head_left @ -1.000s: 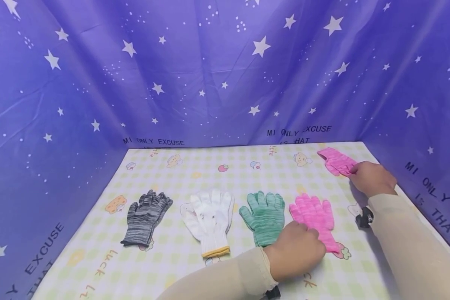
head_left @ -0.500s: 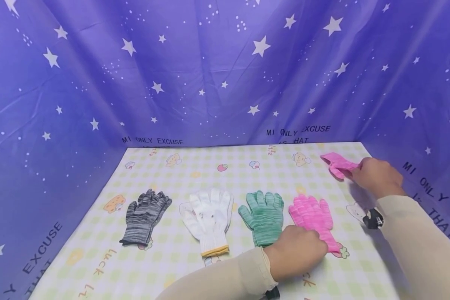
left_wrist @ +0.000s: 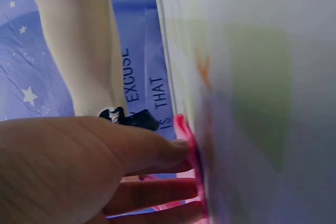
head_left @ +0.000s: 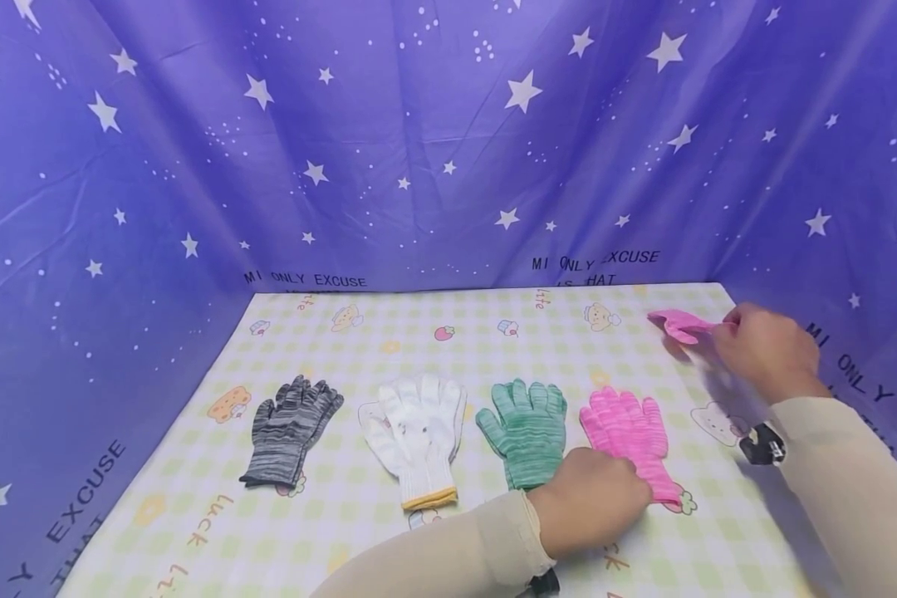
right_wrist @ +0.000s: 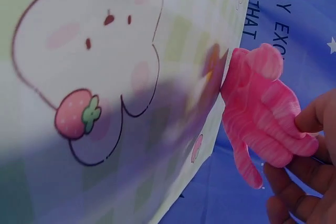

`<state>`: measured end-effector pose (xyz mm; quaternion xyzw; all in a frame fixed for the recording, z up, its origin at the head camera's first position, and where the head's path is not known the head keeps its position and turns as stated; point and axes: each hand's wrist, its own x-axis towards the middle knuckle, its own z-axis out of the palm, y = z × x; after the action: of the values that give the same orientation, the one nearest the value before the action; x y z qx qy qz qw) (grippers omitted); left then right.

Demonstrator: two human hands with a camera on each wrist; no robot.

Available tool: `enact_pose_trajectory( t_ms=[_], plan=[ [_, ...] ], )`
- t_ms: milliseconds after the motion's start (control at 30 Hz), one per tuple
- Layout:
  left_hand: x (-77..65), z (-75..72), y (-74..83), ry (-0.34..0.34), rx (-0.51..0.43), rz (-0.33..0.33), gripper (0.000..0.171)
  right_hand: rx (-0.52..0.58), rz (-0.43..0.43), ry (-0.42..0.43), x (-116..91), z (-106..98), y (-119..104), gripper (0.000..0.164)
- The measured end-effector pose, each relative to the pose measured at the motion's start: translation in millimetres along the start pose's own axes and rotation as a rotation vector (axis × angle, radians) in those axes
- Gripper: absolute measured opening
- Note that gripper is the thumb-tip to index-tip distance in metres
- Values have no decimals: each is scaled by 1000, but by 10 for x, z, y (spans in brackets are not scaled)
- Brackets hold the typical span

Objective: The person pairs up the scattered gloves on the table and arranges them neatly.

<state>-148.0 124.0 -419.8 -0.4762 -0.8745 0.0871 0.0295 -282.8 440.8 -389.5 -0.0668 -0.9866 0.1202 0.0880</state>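
Observation:
In the right wrist view, my right hand [right_wrist: 315, 166] pinches a pink glove [right_wrist: 262, 108] by its fingertips. In the head view that glove [head_left: 676, 324] hangs off the table toward the back right corner, cuff pointing left. My left hand [head_left: 594, 502] lies over the lower part of a second pink glove [head_left: 631, 423], which is flat on the table. Fairly straight left fingers and thumb [left_wrist: 181, 150] press on this glove's edge [left_wrist: 193, 153] in the left wrist view. A green glove [head_left: 523, 428] lies just left, its cuff partly behind my left hand.
Farther left lie a white glove [head_left: 419, 440] with a yellow cuff edge and a grey-black glove [head_left: 291, 432]. The table [head_left: 389, 357] wears a checked, cartoon-printed cover. A purple star curtain [head_left: 448, 166] stands along its back and sides.
My right hand has moved to the right and slightly up, lifting the pink glove, which now stretches out narrower. My left hand has stayed almost still.

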Motion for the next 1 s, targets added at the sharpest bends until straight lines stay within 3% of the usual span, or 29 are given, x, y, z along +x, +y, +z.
enact_pose_trajectory(
  t_ms=[233,600,1000],
  plan=[
    [-15,-46,7,-31,-21,0,21,-7,-77,103,-12,17,-20,28],
    [-32,-68,14,-63,-39,-8,18,-27,-106,98,-66,-37,-57,27],
    [-38,-81,60,-144,-55,-24,20,-27,-159,157,-137,-123,-46,26]
  ],
)
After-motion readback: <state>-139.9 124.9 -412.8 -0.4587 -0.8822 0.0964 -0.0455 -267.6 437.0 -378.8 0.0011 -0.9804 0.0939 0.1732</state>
